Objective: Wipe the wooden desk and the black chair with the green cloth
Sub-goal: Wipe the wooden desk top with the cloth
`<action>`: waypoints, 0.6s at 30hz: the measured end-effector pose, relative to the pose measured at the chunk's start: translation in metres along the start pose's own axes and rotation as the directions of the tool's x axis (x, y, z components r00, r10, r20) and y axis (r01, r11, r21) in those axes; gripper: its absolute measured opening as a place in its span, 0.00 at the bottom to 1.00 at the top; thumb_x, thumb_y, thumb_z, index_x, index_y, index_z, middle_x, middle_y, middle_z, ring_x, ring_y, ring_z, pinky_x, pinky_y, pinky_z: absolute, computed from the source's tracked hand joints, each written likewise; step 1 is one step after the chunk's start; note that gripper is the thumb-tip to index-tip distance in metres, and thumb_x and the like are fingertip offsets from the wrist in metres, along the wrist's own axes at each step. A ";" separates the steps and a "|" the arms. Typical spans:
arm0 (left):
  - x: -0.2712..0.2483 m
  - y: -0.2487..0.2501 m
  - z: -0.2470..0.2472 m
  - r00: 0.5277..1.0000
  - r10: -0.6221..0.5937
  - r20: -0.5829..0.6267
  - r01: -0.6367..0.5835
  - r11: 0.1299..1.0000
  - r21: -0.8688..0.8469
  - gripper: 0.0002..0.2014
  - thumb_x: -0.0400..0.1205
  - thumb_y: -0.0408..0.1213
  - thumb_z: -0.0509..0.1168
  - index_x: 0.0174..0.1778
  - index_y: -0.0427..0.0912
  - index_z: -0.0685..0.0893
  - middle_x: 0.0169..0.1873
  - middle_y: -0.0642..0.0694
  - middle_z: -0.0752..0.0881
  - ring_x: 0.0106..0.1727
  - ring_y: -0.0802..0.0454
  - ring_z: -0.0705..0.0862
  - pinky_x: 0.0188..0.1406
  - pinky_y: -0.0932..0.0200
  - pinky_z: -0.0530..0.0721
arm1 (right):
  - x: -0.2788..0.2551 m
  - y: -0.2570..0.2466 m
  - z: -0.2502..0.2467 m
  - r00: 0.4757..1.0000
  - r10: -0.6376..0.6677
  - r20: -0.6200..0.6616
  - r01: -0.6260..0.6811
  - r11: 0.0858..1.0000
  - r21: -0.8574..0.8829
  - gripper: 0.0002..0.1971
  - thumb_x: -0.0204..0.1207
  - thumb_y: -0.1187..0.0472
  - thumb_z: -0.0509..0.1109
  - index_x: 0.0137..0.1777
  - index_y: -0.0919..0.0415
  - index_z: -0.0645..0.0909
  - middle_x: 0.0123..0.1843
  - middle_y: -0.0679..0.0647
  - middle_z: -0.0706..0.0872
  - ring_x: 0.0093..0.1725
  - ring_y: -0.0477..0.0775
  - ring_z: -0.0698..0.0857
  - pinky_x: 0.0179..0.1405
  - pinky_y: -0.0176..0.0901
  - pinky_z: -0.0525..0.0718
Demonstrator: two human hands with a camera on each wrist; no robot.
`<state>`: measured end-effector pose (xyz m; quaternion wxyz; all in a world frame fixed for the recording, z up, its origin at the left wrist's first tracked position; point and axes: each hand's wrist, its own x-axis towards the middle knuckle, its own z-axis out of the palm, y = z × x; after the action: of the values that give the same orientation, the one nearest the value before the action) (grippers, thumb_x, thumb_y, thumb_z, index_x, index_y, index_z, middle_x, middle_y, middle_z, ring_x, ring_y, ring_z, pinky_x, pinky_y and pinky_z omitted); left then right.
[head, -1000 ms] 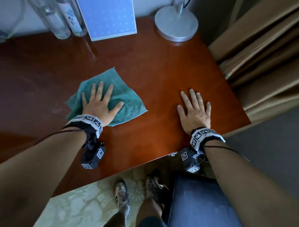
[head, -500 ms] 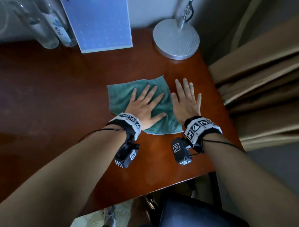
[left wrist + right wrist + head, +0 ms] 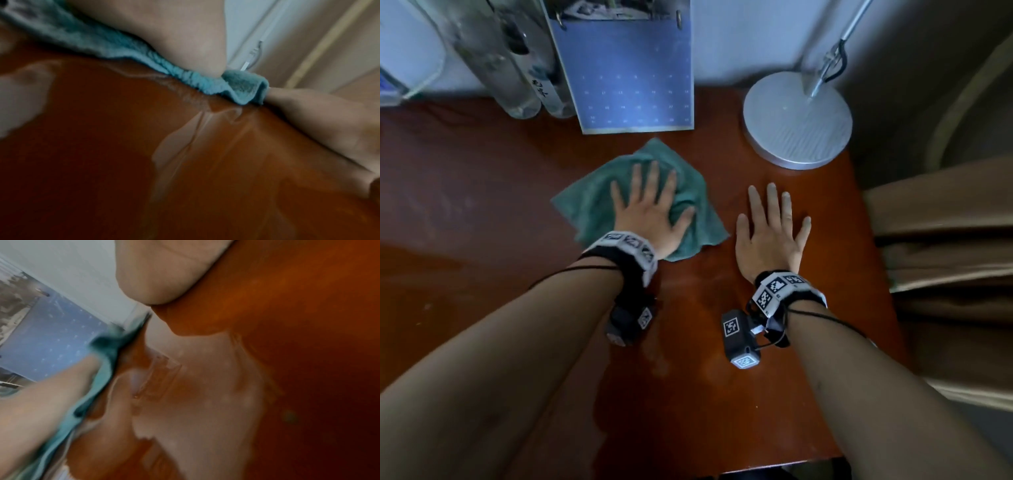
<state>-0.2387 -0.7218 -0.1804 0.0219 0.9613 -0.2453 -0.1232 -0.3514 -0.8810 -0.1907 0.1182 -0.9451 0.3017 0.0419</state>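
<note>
The green cloth lies crumpled on the reddish wooden desk, just in front of the calendar. My left hand presses flat on it, fingers spread and straight. In the left wrist view the cloth bunches under the heel of my palm, and a damp streak shows on the desk. My right hand rests flat on bare wood to the right of the cloth, a small gap away from it. The black chair cannot be made out.
A blue calendar and two clear bottles stand at the back against the wall. A round silver lamp base sits at the back right corner. Tan curtains hang past the desk's right edge.
My left hand has slid the cloth left and farther back toward the calendar, opening a gap to my right hand. The right hand still lies flat on the desk.
</note>
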 end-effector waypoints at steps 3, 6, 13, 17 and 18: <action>0.020 0.037 -0.003 0.976 0.212 0.042 -0.214 0.975 0.056 0.34 0.83 0.65 0.37 0.84 0.58 0.41 0.85 0.51 0.39 0.85 0.46 0.36 0.79 0.30 0.36 | 0.001 0.000 0.001 1.000 -0.003 -0.010 0.003 1.000 0.007 0.27 0.86 0.44 0.41 0.85 0.38 0.45 0.88 0.42 0.42 0.86 0.48 0.40 0.82 0.67 0.39; 0.030 0.039 0.000 0.953 0.301 0.034 -0.302 0.952 0.051 0.33 0.83 0.66 0.39 0.84 0.61 0.42 0.85 0.52 0.41 0.85 0.48 0.38 0.80 0.33 0.35 | 0.001 0.002 0.001 1.000 -0.003 -0.018 0.003 1.000 0.013 0.27 0.87 0.46 0.41 0.85 0.38 0.45 0.88 0.41 0.43 0.86 0.48 0.40 0.82 0.67 0.39; 0.019 -0.064 -0.008 1.000 -0.016 -0.009 0.015 0.992 -0.127 0.36 0.81 0.69 0.46 0.84 0.62 0.47 0.85 0.53 0.41 0.85 0.51 0.37 0.82 0.42 0.37 | 0.001 0.003 0.000 1.000 0.011 0.007 -0.011 1.000 -0.020 0.26 0.87 0.44 0.39 0.85 0.35 0.42 0.88 0.41 0.41 0.86 0.48 0.39 0.82 0.67 0.39; -0.016 -0.144 -0.013 0.976 -0.219 0.008 0.218 0.968 -0.127 0.36 0.81 0.70 0.43 0.84 0.62 0.45 0.85 0.52 0.41 0.85 0.51 0.37 0.82 0.41 0.38 | 0.001 -0.002 -0.003 0.999 0.031 0.034 -0.029 0.998 -0.057 0.27 0.87 0.45 0.38 0.85 0.37 0.40 0.88 0.42 0.39 0.86 0.48 0.38 0.82 0.68 0.38; -0.022 -0.152 -0.013 0.974 -0.226 0.008 0.226 0.968 -0.109 0.36 0.81 0.70 0.42 0.84 0.62 0.44 0.85 0.52 0.41 0.85 0.51 0.37 0.82 0.40 0.38 | 0.001 -0.006 -0.003 0.998 0.052 0.040 -0.050 0.997 -0.061 0.27 0.87 0.46 0.39 0.85 0.37 0.40 0.88 0.43 0.39 0.86 0.49 0.37 0.82 0.69 0.37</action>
<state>-0.1832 -0.5782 -0.1786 0.0608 0.9806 -0.1271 -0.1360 -0.3472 -0.8776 -0.1866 0.0950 -0.9392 0.3218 0.0737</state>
